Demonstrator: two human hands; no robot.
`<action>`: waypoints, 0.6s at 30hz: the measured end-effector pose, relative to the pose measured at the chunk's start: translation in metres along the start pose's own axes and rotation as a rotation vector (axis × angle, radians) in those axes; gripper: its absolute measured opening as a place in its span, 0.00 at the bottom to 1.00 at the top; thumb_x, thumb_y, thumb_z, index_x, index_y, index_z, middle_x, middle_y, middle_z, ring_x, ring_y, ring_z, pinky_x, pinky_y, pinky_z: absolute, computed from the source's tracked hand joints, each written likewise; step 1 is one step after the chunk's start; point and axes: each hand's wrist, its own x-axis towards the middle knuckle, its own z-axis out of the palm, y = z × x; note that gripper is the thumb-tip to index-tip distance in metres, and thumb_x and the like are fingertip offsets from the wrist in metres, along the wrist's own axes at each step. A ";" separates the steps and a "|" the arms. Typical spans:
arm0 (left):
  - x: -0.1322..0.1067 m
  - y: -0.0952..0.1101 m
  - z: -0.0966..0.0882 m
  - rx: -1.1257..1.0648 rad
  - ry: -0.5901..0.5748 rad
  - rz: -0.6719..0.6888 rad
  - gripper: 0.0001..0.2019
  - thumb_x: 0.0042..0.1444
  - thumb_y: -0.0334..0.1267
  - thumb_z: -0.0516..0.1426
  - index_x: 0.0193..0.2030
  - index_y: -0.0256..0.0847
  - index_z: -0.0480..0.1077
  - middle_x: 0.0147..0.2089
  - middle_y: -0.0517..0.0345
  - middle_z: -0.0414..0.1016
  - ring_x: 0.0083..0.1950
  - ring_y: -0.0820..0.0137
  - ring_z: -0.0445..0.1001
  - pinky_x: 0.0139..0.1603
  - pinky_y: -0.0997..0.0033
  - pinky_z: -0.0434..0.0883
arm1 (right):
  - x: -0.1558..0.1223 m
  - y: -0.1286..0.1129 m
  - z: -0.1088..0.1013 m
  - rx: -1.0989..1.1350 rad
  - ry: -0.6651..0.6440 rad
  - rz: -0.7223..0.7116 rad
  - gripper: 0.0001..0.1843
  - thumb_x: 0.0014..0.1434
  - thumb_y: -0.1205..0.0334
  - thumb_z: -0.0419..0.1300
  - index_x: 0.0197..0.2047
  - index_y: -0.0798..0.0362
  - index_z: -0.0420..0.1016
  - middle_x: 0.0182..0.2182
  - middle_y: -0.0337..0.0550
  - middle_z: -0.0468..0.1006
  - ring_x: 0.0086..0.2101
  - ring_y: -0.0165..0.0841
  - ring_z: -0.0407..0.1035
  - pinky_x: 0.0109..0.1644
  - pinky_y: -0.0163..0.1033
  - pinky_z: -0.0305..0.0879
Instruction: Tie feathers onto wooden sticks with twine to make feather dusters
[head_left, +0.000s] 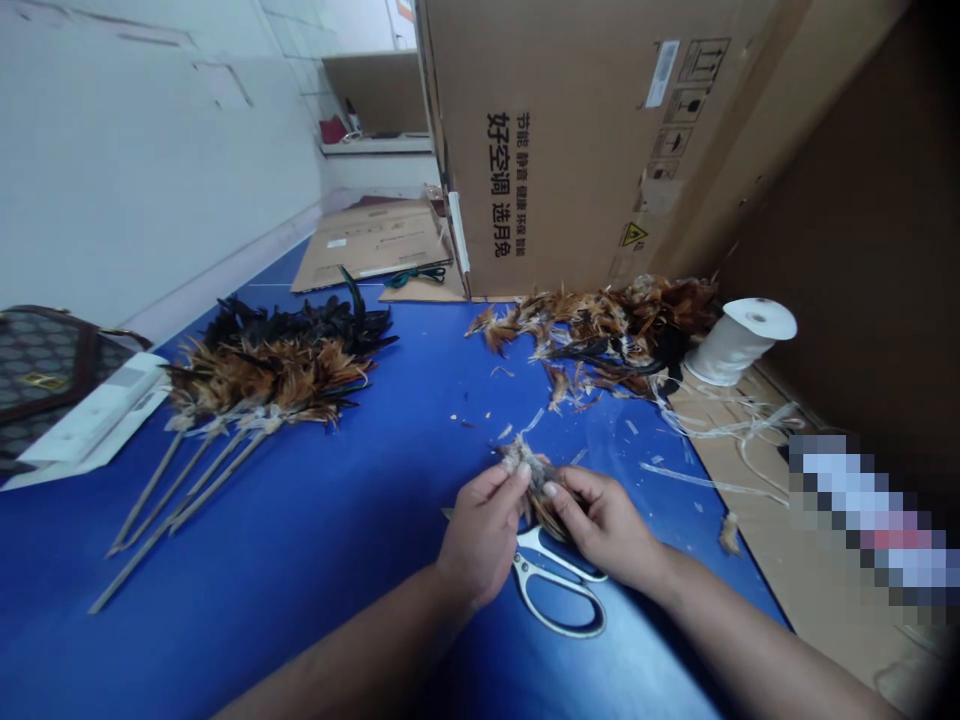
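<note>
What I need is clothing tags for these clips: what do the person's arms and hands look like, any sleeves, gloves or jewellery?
The left forearm and right forearm are bare to the frame's edge, with no sleeve in view. The left hand and right hand are ungloved; no watch, bracelet or ring shows.

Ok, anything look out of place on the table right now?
The twine spool lies tipped over at the right, loose twine tangled beside it. Scraps litter the blue table beyond the feather bundle pinched by left hand and right hand.
</note>
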 end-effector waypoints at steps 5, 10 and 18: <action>0.001 0.003 0.001 0.018 0.044 0.027 0.13 0.52 0.41 0.74 0.36 0.34 0.79 0.40 0.51 0.81 0.49 0.64 0.78 0.61 0.61 0.72 | 0.000 -0.006 -0.002 0.033 -0.066 0.027 0.25 0.75 0.46 0.55 0.29 0.54 0.66 0.25 0.37 0.63 0.28 0.28 0.56 0.31 0.34 0.56; -0.004 0.004 0.001 0.086 0.018 -0.001 0.16 0.55 0.44 0.72 0.43 0.33 0.80 0.40 0.49 0.82 0.45 0.63 0.79 0.52 0.61 0.75 | 0.001 -0.013 -0.007 -0.002 0.107 0.015 0.17 0.70 0.48 0.63 0.38 0.54 0.77 0.30 0.41 0.72 0.32 0.30 0.64 0.36 0.35 0.62; -0.004 -0.011 -0.016 0.349 -0.017 -0.019 0.15 0.58 0.44 0.70 0.41 0.34 0.79 0.35 0.54 0.79 0.36 0.70 0.76 0.43 0.69 0.74 | 0.003 -0.010 -0.014 0.275 0.056 0.138 0.19 0.64 0.45 0.70 0.42 0.55 0.84 0.37 0.44 0.81 0.36 0.30 0.71 0.42 0.34 0.69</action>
